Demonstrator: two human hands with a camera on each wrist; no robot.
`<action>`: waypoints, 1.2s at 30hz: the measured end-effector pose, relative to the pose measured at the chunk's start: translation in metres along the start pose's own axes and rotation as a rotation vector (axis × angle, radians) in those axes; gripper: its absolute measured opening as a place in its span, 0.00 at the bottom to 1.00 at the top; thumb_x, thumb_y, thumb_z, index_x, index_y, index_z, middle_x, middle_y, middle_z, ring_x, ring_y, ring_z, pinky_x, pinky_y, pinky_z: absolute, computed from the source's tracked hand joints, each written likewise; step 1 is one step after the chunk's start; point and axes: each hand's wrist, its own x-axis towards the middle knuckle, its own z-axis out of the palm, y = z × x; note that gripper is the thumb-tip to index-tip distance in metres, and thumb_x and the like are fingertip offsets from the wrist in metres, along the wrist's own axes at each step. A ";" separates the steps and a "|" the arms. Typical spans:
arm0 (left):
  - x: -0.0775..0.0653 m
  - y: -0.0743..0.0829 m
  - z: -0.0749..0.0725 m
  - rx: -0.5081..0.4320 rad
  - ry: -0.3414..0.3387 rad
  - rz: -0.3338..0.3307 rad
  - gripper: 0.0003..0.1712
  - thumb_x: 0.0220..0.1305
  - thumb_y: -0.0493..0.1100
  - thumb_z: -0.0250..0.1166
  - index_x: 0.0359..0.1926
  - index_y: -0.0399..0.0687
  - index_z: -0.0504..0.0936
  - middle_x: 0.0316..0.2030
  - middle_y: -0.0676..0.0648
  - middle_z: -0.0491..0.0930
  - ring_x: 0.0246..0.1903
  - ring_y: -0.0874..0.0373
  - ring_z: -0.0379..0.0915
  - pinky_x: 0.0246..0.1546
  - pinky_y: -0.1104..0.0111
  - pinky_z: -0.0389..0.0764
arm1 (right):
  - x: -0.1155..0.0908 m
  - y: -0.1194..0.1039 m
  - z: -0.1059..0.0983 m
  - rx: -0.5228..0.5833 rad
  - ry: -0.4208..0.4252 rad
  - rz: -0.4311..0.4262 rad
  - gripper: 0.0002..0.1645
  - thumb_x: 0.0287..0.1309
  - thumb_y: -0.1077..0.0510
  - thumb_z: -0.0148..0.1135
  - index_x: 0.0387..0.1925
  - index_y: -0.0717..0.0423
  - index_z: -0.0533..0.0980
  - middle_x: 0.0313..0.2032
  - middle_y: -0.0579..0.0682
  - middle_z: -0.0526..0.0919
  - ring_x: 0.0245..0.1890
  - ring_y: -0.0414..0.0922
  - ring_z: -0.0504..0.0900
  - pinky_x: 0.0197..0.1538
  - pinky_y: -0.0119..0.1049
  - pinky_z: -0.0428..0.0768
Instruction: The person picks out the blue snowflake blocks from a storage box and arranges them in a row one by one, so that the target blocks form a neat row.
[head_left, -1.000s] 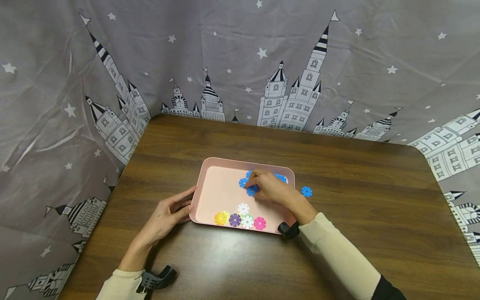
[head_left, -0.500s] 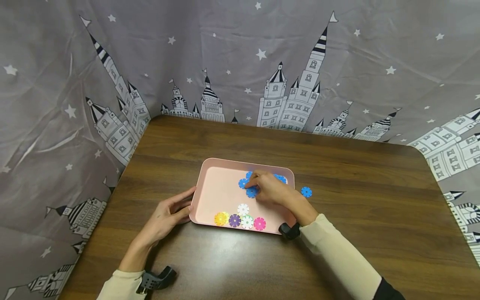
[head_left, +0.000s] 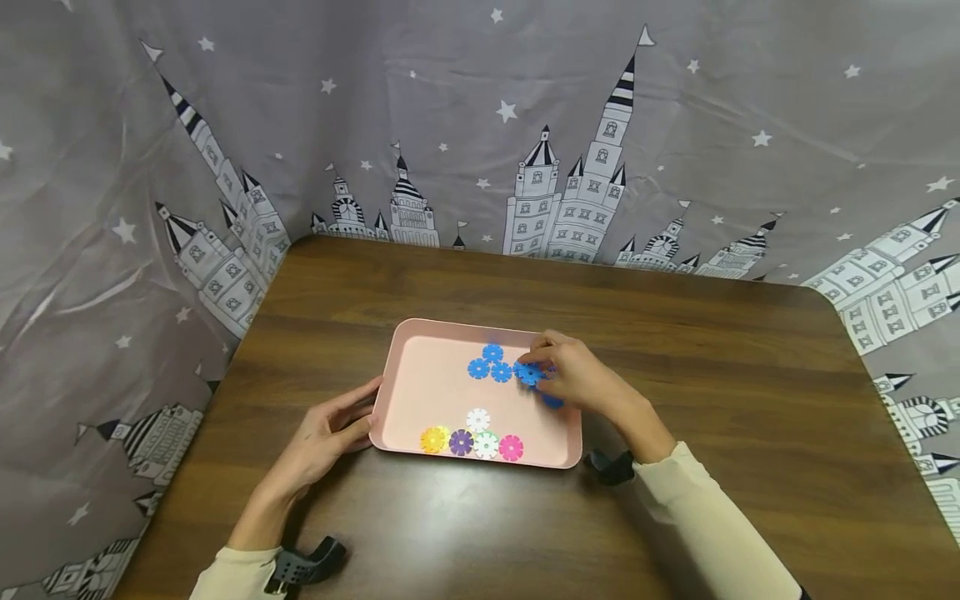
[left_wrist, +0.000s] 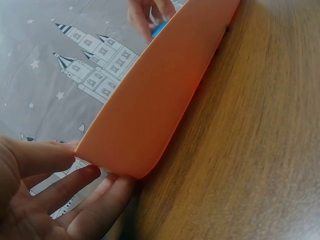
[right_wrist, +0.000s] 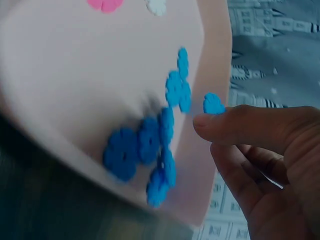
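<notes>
My right hand (head_left: 581, 373) is over the right part of a pink tray (head_left: 442, 392), pinching a blue notched building disc (right_wrist: 213, 103) between thumb and finger. Below it in the right wrist view lie several more blue discs (right_wrist: 120, 152), some partly overlapping. Left of the hand, three blue discs (head_left: 501, 372) touch in a small cluster on the tray floor. At the tray's left end, my left hand (head_left: 318, 437) rests its extended fingers against the outer wall. The left wrist view shows those fingertips (left_wrist: 125, 185) touching the tray's corner.
Along the tray's near side sit yellow (head_left: 434, 440), purple (head_left: 461, 442), pale green-edged (head_left: 486, 445) and pink (head_left: 512, 447) discs, with a white disc (head_left: 477, 420) behind them. A wooden table (head_left: 712, 375) bears the tray. Grey castle-print cloth (head_left: 450, 100) hangs behind.
My right hand has moved right, leaving a blue disc beside two others, and now pinches another. The loose blue disc on the table right of the tray is no longer visible. The left hand stays.
</notes>
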 end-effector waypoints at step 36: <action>-0.002 0.008 0.003 0.082 0.028 -0.057 0.33 0.69 0.35 0.61 0.72 0.41 0.63 0.66 0.30 0.66 0.60 0.38 0.68 0.43 0.63 0.83 | -0.101 0.094 -0.028 0.035 0.230 0.355 0.22 0.45 0.73 0.73 0.47 0.67 0.83 0.40 0.56 0.79 0.44 0.54 0.82 0.47 0.47 0.80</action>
